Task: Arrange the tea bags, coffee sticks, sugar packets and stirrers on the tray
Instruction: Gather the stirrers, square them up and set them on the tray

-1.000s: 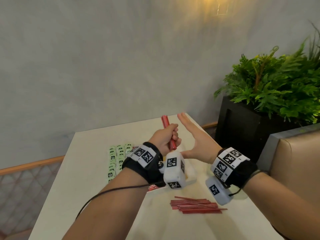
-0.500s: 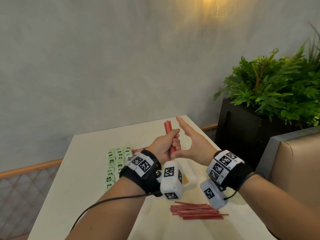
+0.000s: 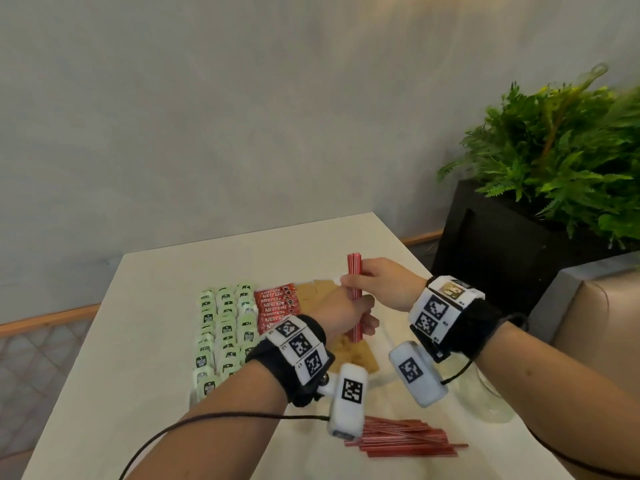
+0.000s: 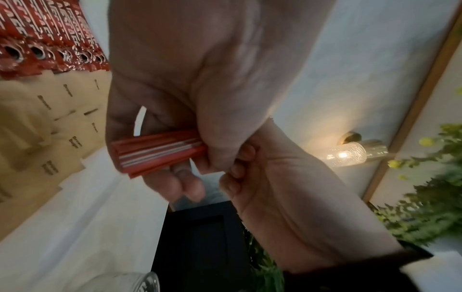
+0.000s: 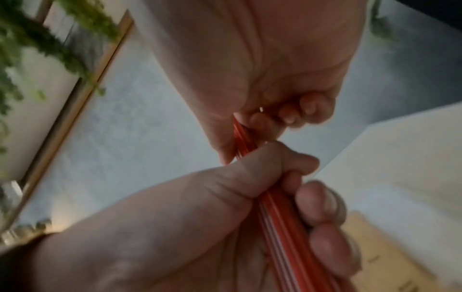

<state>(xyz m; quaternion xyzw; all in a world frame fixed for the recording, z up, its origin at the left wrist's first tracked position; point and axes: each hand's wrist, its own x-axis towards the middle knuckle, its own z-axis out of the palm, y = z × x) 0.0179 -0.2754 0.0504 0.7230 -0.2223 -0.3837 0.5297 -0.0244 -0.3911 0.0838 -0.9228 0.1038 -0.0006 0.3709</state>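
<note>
I hold a bundle of red-and-white stirrers (image 3: 354, 271) upright above the table. My left hand (image 3: 349, 317) grips its lower half, seen close in the left wrist view around the bundle (image 4: 155, 152). My right hand (image 3: 363, 277) is wrapped round the upper half, just above the left hand (image 5: 312, 207). Behind the hands lie rows of green tea bags (image 3: 225, 327), red coffee sticks (image 3: 277, 303) and brown sugar packets (image 3: 349, 351). More loose stirrers (image 3: 405, 441) lie in a heap near the front. I cannot make out the tray's edge.
The white table (image 3: 138, 358) stands against a grey wall. A clear glass (image 3: 485, 403) stands at the right, close to my right wrist. Beyond the table's right edge are a black planter (image 3: 502, 244) with ferns and a tan padded seat (image 3: 588, 306).
My right hand was open beside the bundle; it has now closed round the top of it. Both hands and the bundle have come lower over the packets.
</note>
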